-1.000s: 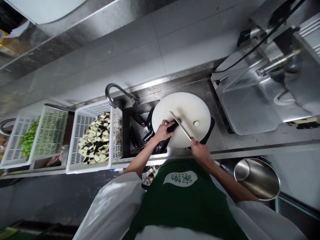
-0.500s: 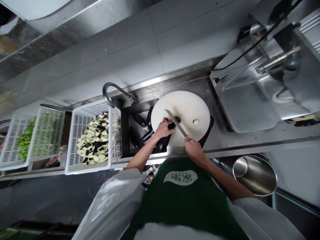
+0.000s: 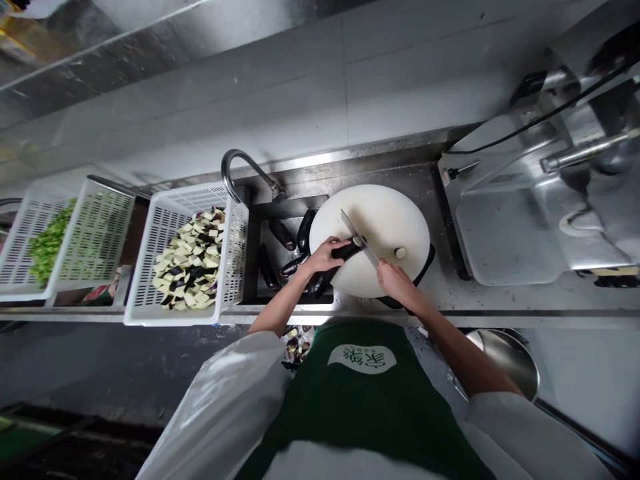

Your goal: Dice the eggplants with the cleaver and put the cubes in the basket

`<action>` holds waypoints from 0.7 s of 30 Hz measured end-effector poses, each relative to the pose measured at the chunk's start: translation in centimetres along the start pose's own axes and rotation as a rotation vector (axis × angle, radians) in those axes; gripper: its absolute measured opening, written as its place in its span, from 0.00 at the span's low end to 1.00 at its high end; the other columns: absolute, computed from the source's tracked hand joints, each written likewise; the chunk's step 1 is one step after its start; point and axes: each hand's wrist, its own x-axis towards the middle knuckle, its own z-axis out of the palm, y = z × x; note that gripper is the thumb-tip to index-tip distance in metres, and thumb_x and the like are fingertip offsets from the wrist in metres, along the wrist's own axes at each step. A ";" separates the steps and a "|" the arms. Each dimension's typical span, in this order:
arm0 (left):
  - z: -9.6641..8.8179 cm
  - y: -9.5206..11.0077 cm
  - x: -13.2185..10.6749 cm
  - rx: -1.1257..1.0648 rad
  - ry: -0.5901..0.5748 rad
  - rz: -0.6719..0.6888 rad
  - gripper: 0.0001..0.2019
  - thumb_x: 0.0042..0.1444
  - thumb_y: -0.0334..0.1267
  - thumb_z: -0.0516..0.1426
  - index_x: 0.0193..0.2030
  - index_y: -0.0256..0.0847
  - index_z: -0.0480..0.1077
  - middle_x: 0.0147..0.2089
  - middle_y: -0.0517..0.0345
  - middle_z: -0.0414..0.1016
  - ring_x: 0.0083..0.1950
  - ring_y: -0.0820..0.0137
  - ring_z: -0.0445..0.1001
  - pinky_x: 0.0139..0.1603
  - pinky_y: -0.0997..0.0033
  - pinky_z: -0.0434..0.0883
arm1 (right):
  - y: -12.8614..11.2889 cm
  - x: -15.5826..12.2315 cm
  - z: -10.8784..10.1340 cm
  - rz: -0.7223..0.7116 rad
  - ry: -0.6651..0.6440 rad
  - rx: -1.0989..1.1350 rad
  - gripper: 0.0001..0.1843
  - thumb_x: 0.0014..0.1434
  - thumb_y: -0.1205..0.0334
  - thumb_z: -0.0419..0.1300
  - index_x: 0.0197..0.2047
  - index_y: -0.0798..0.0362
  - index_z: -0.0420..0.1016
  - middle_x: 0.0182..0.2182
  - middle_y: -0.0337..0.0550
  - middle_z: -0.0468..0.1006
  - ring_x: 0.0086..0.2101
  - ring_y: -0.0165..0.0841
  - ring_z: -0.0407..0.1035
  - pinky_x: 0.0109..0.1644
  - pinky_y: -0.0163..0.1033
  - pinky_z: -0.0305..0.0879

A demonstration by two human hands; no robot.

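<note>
On a round white cutting board, my left hand is closed around a dark eggplant. My right hand grips the handle of a knife, whose blade slants across the eggplant's right end, where pale flesh shows. A small pale cut piece lies on the board to the right of the blade. Several whole eggplants rest in the sink basin left of the board, and a dark one lies just under my left wrist, partly hidden.
A white basket of cut eggplant chunks stands left of the sink, under a curved faucet. Farther left is another basket near chopped greens. A metal slicing machine stands at right. Below the counter edge sits a steel pot.
The eggplant now lies farther out on the board, with its pale cut end showing by the blade. The head view has shifted, so the surroundings appear displaced.
</note>
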 end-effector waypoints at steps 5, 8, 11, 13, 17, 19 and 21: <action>1.1 -0.2 -0.7 0.032 0.045 0.050 0.32 0.52 0.34 0.63 0.66 0.42 0.71 0.62 0.48 0.69 0.68 0.55 0.67 0.72 0.54 0.65 | 0.1 2.6 1.1 -0.003 0.029 0.034 0.15 0.74 0.65 0.48 0.52 0.61 0.74 0.45 0.60 0.81 0.49 0.44 0.76 0.47 0.38 0.61; 2.7 0.6 -0.4 0.138 0.116 -0.088 0.33 0.55 0.37 0.63 0.69 0.46 0.67 0.66 0.49 0.66 0.66 0.57 0.70 0.69 0.57 0.68 | 0.3 3.5 2.0 0.023 0.045 0.029 0.16 0.75 0.64 0.47 0.52 0.61 0.74 0.46 0.61 0.81 0.49 0.44 0.76 0.47 0.38 0.61; 3.8 1.6 0.7 0.306 0.120 -0.278 0.38 0.57 0.45 0.66 0.73 0.49 0.61 0.65 0.47 0.68 0.62 0.52 0.72 0.62 0.53 0.72 | 0.6 3.8 2.5 0.033 0.044 0.013 0.16 0.75 0.63 0.48 0.53 0.61 0.74 0.47 0.61 0.81 0.48 0.44 0.76 0.47 0.38 0.61; 3.6 2.2 1.3 0.377 0.082 -0.352 0.39 0.56 0.45 0.67 0.73 0.49 0.60 0.61 0.47 0.71 0.60 0.48 0.74 0.59 0.51 0.74 | 0.8 3.8 2.4 0.046 0.049 0.003 0.16 0.75 0.62 0.49 0.53 0.61 0.74 0.47 0.61 0.81 0.49 0.45 0.76 0.48 0.39 0.61; 0.5 3.8 -0.3 0.307 0.169 -0.241 0.40 0.53 0.39 0.67 0.73 0.48 0.59 0.59 0.48 0.71 0.59 0.51 0.75 0.59 0.56 0.74 | 1.0 3.6 1.9 0.080 0.059 0.014 0.17 0.75 0.61 0.49 0.52 0.61 0.75 0.45 0.61 0.81 0.49 0.45 0.75 0.50 0.40 0.60; -1.8 4.7 -2.2 0.218 0.323 -0.135 0.40 0.51 0.36 0.68 0.70 0.48 0.61 0.61 0.51 0.70 0.60 0.55 0.74 0.61 0.59 0.72 | 0.9 3.6 1.7 0.087 0.070 0.036 0.17 0.75 0.60 0.48 0.53 0.62 0.75 0.44 0.61 0.81 0.49 0.44 0.75 0.50 0.40 0.60; -4.3 5.5 -4.0 0.127 0.494 -0.084 0.35 0.49 0.36 0.68 0.64 0.46 0.64 0.59 0.53 0.71 0.58 0.59 0.74 0.61 0.62 0.72 | 0.8 3.5 1.4 0.082 0.087 0.045 0.17 0.75 0.61 0.48 0.51 0.61 0.75 0.44 0.61 0.81 0.47 0.43 0.76 0.48 0.39 0.60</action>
